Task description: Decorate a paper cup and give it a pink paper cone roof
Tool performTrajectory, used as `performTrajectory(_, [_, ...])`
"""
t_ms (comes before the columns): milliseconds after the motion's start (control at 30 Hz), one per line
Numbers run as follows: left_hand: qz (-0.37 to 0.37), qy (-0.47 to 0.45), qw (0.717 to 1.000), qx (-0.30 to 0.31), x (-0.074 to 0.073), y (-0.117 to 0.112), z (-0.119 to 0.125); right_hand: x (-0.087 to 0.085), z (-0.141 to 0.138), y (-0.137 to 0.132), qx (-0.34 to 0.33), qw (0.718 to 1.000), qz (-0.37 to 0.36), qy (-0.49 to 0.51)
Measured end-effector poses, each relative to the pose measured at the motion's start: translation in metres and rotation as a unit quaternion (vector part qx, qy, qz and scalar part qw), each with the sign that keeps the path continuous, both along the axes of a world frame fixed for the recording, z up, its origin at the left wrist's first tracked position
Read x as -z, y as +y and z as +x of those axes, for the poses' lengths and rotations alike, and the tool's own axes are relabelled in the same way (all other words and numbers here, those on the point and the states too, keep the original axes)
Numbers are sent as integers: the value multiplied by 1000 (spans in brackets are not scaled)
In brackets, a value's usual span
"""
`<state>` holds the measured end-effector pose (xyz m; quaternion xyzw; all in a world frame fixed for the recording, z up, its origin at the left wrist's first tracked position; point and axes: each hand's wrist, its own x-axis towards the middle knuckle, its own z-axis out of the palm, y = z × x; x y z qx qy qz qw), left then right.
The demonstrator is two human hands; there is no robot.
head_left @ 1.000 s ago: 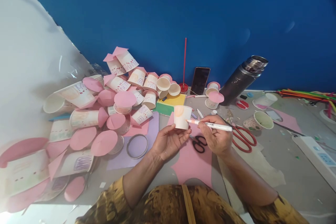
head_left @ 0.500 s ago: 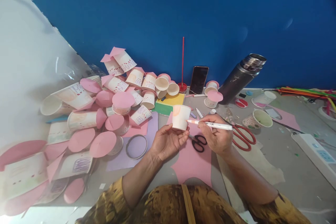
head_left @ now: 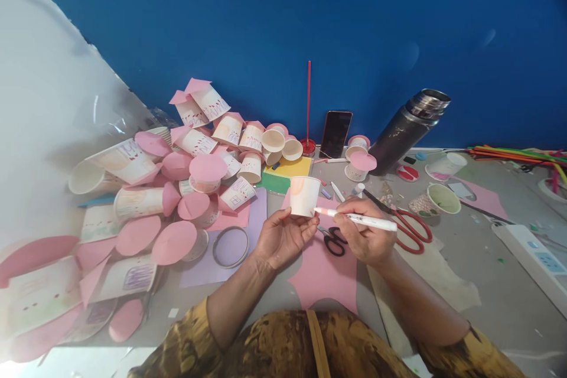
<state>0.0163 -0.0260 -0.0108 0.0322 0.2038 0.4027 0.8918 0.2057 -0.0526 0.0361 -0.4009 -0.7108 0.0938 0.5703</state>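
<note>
My left hand (head_left: 283, 239) holds a white paper cup (head_left: 305, 198) from below, its rim facing up. A pale orange patch marks the cup's upper left side. In my right hand (head_left: 370, 233) is a white marker pen (head_left: 372, 222) with a peach-coloured tip end. The tip meets or nearly meets the cup's lower right edge; I cannot tell which. Beneath my hands lies a pink paper sheet (head_left: 325, 283) with cut curved edges. Small black-handled scissors (head_left: 334, 243) rest on it between my hands. Larger red-handled scissors (head_left: 414, 230) lie just right of my right hand.
Many decorated cups with pink paper tops (head_left: 208, 168) are heaped at the left. A tape roll (head_left: 231, 247) lies on purple paper. Against the blue wall stand a phone (head_left: 335, 134) and a dark, open flask (head_left: 410, 130). A white power strip (head_left: 531, 257) is at the right.
My right hand has shifted slightly down and right, and the pen tip now sits lower on the cup. The cup has moved a little left.
</note>
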Motion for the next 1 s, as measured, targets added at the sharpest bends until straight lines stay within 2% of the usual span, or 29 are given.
performTrajectory(200, [22,9,1000,-16,2,-2,2,2,-6,-1,-30,1000,8,-4])
performTrajectory(700, [16,-13,1000,1,-2,-3,0,-2,-1,-1,26,999,7,-44])
performTrajectory(1000, [34,0,999,1,-1,-3,1,4,0,-3,36,999,-6,17])
